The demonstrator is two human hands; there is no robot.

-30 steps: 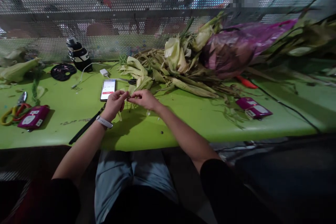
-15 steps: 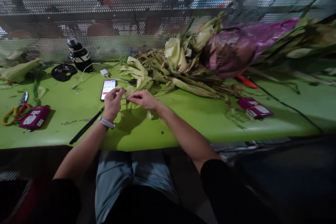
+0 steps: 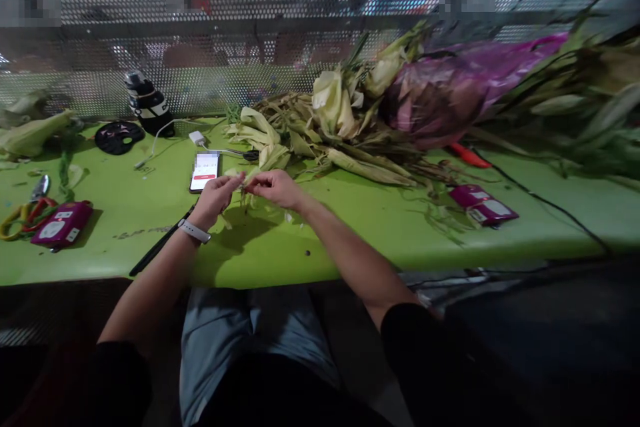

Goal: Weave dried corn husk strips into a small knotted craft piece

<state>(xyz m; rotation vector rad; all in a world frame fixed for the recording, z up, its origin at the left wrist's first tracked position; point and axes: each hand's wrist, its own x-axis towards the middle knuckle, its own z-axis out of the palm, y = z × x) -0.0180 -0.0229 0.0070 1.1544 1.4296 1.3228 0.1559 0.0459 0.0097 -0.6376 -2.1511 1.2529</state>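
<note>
a thin, pale husk strip (image 3: 250,179) is held just above the green desk (image 3: 380,227), straight in front of the person, beside the near end of a phone (image 3: 205,171) that lies flat on the desk. the left hand (image 3: 215,197) is clenched on the strip's left end, which is pinched between thumb and fingertips. the right hand (image 3: 275,188) is clenched on the right end in the same way. both grips are thus closed on the one strip, and nothing else is held.

the fingertips of the two hands are brought almost together, so only a short length of strip is seen between them. its long axis is laid roughly left to right across the person's front, and a few loose strands are hung from it toward the desk. the strip is met by the left grip from the left and slightly below, and by the right grip from the right.

the pile of husks (image 3: 350,140) is spread beyond and to the right, its nearest leaves just behind the fingers. the right hand is set nearer to it, the left nearer the phone. whether the strip is joined to a leaf of the pile cannot be told.
</note>
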